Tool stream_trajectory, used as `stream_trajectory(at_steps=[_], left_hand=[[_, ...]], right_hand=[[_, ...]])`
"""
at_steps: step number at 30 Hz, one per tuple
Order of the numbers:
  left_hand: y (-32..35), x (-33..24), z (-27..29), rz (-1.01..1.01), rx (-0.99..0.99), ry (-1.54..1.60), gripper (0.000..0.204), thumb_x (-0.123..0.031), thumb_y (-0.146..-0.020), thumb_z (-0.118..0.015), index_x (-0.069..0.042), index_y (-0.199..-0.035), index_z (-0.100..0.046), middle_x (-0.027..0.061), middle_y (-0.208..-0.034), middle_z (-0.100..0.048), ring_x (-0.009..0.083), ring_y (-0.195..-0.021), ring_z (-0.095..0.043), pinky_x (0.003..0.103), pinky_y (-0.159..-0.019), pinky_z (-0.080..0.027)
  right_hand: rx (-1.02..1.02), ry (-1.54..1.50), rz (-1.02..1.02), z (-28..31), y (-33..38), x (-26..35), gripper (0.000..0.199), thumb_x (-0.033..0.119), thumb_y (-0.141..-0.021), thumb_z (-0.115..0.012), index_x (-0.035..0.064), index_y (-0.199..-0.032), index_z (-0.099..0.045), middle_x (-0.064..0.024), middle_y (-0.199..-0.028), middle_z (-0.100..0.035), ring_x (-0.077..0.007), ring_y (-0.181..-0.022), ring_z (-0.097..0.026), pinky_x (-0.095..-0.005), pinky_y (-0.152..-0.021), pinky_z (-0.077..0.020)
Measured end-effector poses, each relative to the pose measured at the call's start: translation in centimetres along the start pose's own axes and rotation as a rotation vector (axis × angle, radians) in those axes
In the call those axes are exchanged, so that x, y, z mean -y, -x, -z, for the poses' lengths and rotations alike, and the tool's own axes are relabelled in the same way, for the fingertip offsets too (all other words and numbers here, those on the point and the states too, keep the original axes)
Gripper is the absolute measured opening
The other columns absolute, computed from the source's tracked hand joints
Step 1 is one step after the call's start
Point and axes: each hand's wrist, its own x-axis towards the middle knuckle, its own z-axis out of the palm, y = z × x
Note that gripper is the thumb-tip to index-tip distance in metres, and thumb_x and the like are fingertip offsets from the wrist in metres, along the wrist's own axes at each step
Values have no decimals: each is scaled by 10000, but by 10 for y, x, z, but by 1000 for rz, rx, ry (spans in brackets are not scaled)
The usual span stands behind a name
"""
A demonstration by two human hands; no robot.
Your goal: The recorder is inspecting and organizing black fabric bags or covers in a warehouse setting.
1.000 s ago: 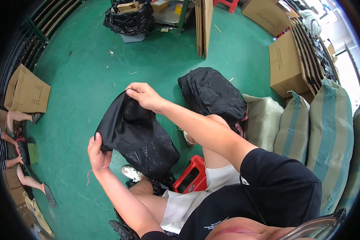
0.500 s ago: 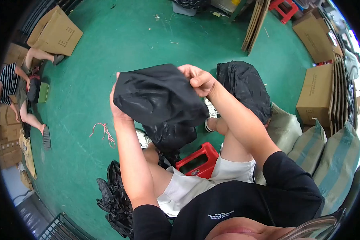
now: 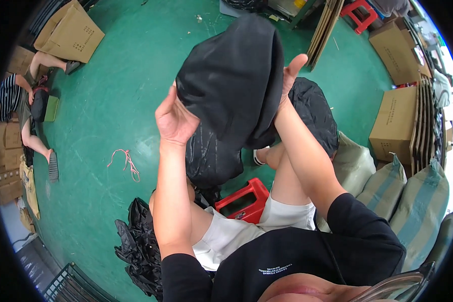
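Note:
A limp, pouch-like piece of black cloth [image 3: 226, 80] is held up in front of me, its rounded top rising away from my body. My left hand [image 3: 177, 120] holds its near left side, thumb pointing up and fingers hidden behind the fabric. At its right edge my right hand [image 3: 291, 79] supports it, thumb sticking out and the other fingers out of sight. Below the cloth stands a full black plastic bag [image 3: 214, 163] between my legs. Another filled black bag [image 3: 314, 113] lies beyond my right forearm.
A red plastic stool [image 3: 260, 194] is between my thighs. Crumpled black plastic [image 3: 138, 251] lies at my left, with pink string [image 3: 128, 163] on the green floor. Woven sacks [image 3: 420, 211] and cartons [image 3: 395, 118] line the right; another person [image 3: 25, 105] sits far left.
The cloth has gone from lying wide and low to standing taller, farther from me. My left hand has shifted right and turned its palm inward; my right hand has moved right, thumb now raised.

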Motion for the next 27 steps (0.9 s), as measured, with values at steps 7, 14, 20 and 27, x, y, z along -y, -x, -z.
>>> stream_trajectory(at_steps=[7,14,20,27], left_hand=[[-3,-4,-11,-231,-48,-53,494,-320,-1014,-440,18,-1374,-433,154,-1349,-539,284,-1301,-466,449,-1106,-347],[0,16,34,126,-270,-609,493,-349,-960,-559,2,-1304,-519,164,-1261,-594,288,-1128,-603,433,-1009,-459],[2,8,-16,46,-126,-86,585,-351,-925,-616,19,-1353,-470,177,-1331,-550,306,-1192,-560,443,-1048,-425],[-8,26,3,133,-314,-609,336,-100,-908,-613,0,-1226,-571,112,-1159,-657,230,-1065,-640,383,-937,-514]], right_hand=[[-69,117,7,16,9,33,888,676,-793,-605,89,-1433,-422,-121,-1471,-427,-330,-1343,-404,-515,-1133,-277],[-220,-23,26,34,-7,53,542,439,-950,-503,26,-1299,-546,-171,-1310,-573,-348,-1202,-548,-495,-1077,-382],[-140,-128,34,35,-6,57,463,354,-1005,-432,-9,-1265,-556,-194,-1275,-592,-349,-1165,-581,-487,-1062,-410],[-421,144,164,13,-13,43,517,440,-955,-514,7,-1230,-578,-168,-1261,-605,-341,-1144,-588,-476,-1032,-434]])
